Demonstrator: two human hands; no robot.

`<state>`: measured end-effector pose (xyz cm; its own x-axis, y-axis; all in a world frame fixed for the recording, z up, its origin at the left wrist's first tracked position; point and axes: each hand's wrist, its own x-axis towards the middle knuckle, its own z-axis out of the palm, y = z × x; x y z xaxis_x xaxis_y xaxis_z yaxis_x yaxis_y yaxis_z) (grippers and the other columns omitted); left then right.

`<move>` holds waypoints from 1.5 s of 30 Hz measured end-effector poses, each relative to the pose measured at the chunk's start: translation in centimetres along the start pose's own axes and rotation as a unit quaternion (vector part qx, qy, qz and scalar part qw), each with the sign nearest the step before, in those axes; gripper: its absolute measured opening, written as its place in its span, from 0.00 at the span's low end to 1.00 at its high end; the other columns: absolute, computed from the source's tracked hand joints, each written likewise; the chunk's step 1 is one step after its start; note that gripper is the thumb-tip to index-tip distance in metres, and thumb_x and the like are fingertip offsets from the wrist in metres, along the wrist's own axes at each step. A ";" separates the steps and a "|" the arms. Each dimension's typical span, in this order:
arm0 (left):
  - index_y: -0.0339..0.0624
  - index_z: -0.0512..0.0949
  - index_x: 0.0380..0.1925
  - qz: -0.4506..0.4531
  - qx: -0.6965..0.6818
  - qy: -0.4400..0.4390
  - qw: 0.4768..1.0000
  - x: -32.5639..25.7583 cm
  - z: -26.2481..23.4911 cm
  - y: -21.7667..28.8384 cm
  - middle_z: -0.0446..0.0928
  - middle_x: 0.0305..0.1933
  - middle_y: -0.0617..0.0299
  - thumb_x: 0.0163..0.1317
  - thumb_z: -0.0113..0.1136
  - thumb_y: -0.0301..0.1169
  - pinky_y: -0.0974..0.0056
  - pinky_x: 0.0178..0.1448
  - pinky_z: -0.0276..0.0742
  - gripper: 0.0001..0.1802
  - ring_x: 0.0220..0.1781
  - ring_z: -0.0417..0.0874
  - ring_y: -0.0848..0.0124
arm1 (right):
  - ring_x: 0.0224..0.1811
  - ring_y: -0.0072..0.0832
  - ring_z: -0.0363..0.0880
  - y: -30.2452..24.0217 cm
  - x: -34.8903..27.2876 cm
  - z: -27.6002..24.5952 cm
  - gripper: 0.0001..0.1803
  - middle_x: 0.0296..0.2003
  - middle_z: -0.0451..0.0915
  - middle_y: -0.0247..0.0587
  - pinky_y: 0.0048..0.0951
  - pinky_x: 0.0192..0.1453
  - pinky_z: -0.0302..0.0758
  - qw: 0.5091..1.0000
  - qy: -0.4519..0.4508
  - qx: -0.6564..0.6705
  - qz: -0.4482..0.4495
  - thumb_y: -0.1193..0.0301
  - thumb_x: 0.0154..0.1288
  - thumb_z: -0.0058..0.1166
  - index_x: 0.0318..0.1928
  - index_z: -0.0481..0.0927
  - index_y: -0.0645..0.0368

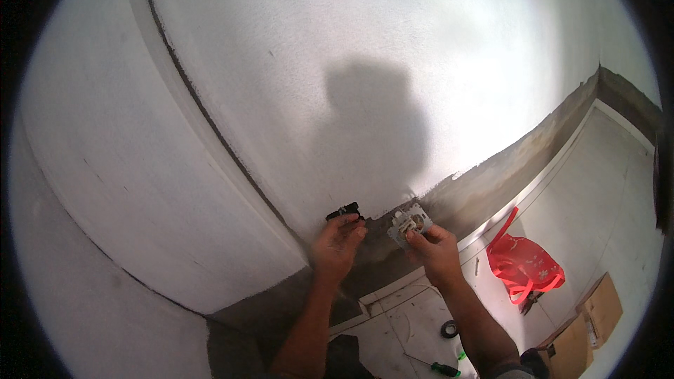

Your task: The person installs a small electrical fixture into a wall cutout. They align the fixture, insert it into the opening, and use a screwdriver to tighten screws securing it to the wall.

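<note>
In front of the lower wall, my left hand [337, 247] pinches a small black object [342, 212] between thumb and fingers. The fingers cover part of it, so its exact kind is unclear. To its right, my right hand [437, 251] grips a wall socket insert [410, 224] by its edge. That insert has a squarish grey metal mounting frame and a pale middle part. Both hands are close to the ragged lower edge of the white wall [309, 133], apart from each other.
A rough grey band [484, 186] runs along the wall's foot. On the tiled floor lie a red bag [523, 260], cardboard [600, 312], a roll of black tape [449, 328] and a green-and-black screwdriver [444, 368]. A dark vertical groove [203, 112] divides the wall on the left.
</note>
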<state>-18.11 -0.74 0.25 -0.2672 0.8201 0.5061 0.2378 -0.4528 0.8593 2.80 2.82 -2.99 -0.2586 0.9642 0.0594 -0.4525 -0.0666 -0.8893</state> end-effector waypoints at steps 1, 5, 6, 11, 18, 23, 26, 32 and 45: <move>0.30 0.78 0.47 -0.007 -0.008 0.005 1.000 0.1 -0.1 -0.3 0.85 0.43 0.51 0.70 0.62 0.25 0.61 0.51 0.85 0.11 0.43 0.88 0.66 | 0.33 0.22 0.81 -0.5 0.1 0.3 0.13 0.36 0.85 0.35 0.25 0.35 0.77 1.000 0.000 -0.023 -0.015 0.67 0.67 0.66 0.46 0.85 0.62; 0.31 0.79 0.45 -0.021 -0.005 0.014 1.000 0.5 -0.3 -0.7 0.85 0.39 0.52 0.71 0.60 0.26 0.61 0.49 0.84 0.09 0.41 0.87 0.67 | 0.34 0.21 0.82 -2.3 0.9 2.8 0.13 0.36 0.84 0.36 0.25 0.38 0.80 0.997 -0.028 -0.020 -0.071 0.66 0.72 0.62 0.47 0.85 0.64; 0.31 0.79 0.45 -0.021 0.004 0.012 1.000 0.6 -0.2 -0.6 0.85 0.39 0.52 0.71 0.60 0.26 0.61 0.48 0.84 0.08 0.40 0.87 0.67 | 0.36 0.21 0.82 -2.5 1.0 3.4 0.13 0.38 0.84 0.36 0.26 0.39 0.81 0.995 -0.041 0.005 -0.086 0.66 0.73 0.60 0.47 0.84 0.64; 0.30 0.78 0.43 -0.046 0.045 0.044 0.997 0.7 0.6 0.6 0.84 0.37 0.57 0.70 0.60 0.24 0.67 0.43 0.83 0.07 0.36 0.85 0.73 | 0.37 0.20 0.83 -2.3 2.3 5.9 0.13 0.37 0.84 0.37 0.24 0.40 0.82 0.983 -0.076 -0.091 -0.144 0.68 0.75 0.58 0.46 0.84 0.68; 0.31 0.80 0.47 -0.046 0.061 0.061 0.995 0.7 0.6 0.4 0.86 0.39 0.56 0.70 0.60 0.24 0.64 0.43 0.86 0.10 0.38 0.88 0.70 | 0.33 0.19 0.84 -2.1 3.0 6.6 0.12 0.32 0.85 0.38 0.22 0.38 0.80 0.959 -0.077 -0.164 -0.217 0.70 0.74 0.58 0.45 0.83 0.69; 0.31 0.81 0.46 -0.045 0.039 0.067 0.996 0.6 0.7 0.5 0.86 0.38 0.57 0.70 0.61 0.25 0.65 0.42 0.85 0.09 0.37 0.87 0.71 | 0.35 0.20 0.85 -2.2 3.0 6.6 0.11 0.35 0.86 0.40 0.23 0.38 0.81 0.964 -0.085 -0.156 -0.200 0.71 0.75 0.57 0.45 0.83 0.69; 0.32 0.81 0.45 -0.041 0.038 0.067 0.996 0.7 0.7 0.5 0.86 0.37 0.58 0.70 0.62 0.26 0.65 0.41 0.84 0.08 0.37 0.87 0.72 | 0.35 0.21 0.85 -1.8 3.3 6.4 0.11 0.35 0.86 0.40 0.23 0.39 0.82 0.968 -0.089 -0.136 -0.192 0.71 0.75 0.56 0.46 0.83 0.69; 0.32 0.81 0.44 -0.053 0.053 0.070 0.995 0.6 0.4 0.1 0.85 0.38 0.59 0.70 0.61 0.26 0.65 0.41 0.83 0.08 0.36 0.86 0.73 | 0.36 0.22 0.85 -2.1 2.9 6.8 0.13 0.36 0.86 0.40 0.24 0.40 0.83 0.980 -0.091 -0.078 -0.162 0.70 0.75 0.56 0.48 0.83 0.69; 0.31 0.80 0.39 -0.047 -0.001 0.067 0.997 0.6 0.6 0.0 0.83 0.38 0.58 0.69 0.58 0.23 0.67 0.38 0.82 0.05 0.34 0.85 0.73 | 0.31 0.22 0.84 -1.9 2.9 6.7 0.12 0.33 0.85 0.40 0.24 0.36 0.82 0.986 -0.069 -0.081 -0.127 0.70 0.74 0.58 0.44 0.84 0.69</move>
<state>-17.66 -0.06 0.54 -0.4104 0.8053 0.4278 0.2045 -0.3759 0.9038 -2.83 4.06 1.90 -0.2741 0.8992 0.3411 -0.3776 0.2256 -0.8981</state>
